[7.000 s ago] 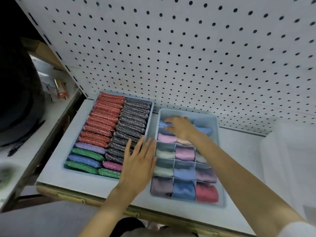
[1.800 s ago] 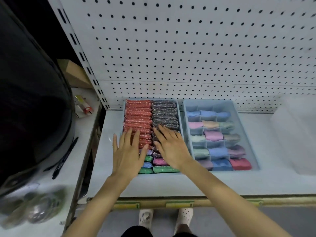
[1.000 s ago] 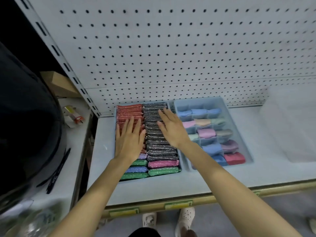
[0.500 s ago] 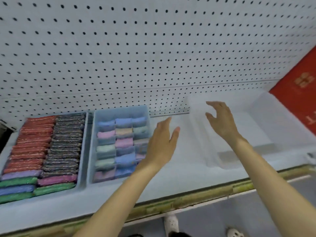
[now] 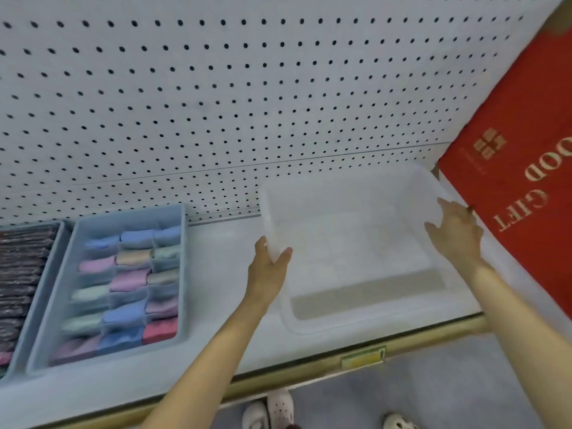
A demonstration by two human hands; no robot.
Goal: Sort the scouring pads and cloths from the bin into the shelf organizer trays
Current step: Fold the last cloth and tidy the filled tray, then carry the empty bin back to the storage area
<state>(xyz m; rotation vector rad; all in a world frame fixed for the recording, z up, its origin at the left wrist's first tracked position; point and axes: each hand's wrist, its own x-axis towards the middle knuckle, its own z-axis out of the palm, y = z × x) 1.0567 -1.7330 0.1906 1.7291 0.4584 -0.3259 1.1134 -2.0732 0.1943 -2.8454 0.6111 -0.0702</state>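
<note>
at the far left edge of the frame, dark glittery scouring pads point(image 5: 21, 274) stand packed in a row, cut off by the frame edge. just to their right, a blue divided tray point(image 5: 182, 274) sits on the white shelf point(image 5: 223, 320), its compartments filled with folded cloths point(image 5: 127, 280) in pink, blue, green, lilac and one red. behind it all runs a white pegboard point(image 5: 247, 88).

right of centre, well apart from the tray, a clear plastic bin point(image 5: 356, 243) rests on the shelf. the left hand point(image 5: 267, 270) pinches the bin's left wall, thumb inside and fingers outside. the right hand point(image 5: 455, 233) grips the bin's right rim, fingers hooked over the edge. the two hands are far apart, one on each side of the bin.

at the right edge of the frame, a red gift box point(image 5: 520, 187) with gold lettering leans just beside the bin. a yellow label point(image 5: 362, 357) sits on the shelf's front edge, and white shoes point(image 5: 278, 410) show at the bottom.
</note>
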